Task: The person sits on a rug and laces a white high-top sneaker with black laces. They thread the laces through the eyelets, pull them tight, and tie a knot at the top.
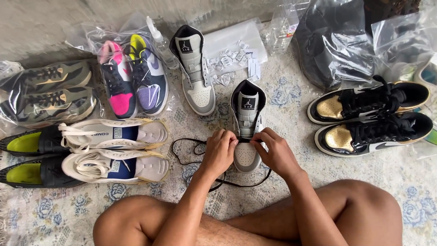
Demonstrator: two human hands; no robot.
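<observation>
A grey and white high-top sneaker (247, 116) lies on the patterned rug in front of me, toe towards me. My left hand (219, 150) pinches a black shoelace (184, 150) at the left side of the shoe's lowest eyelets. My right hand (275, 149) pinches the same lace at the right side. The lace loops loosely on the rug to the left and under my wrists. The matching sneaker (195, 73) lies further back, without a lace.
Pairs of shoes surround me: black and gold (368, 116) on the right, white and navy (114, 150) on the left, camouflage ones (48, 93) and pink-purple ones (134, 77) in clear bags. Plastic bags (337, 41) and paper tags (227, 59) lie at the back. My crossed legs fill the bottom.
</observation>
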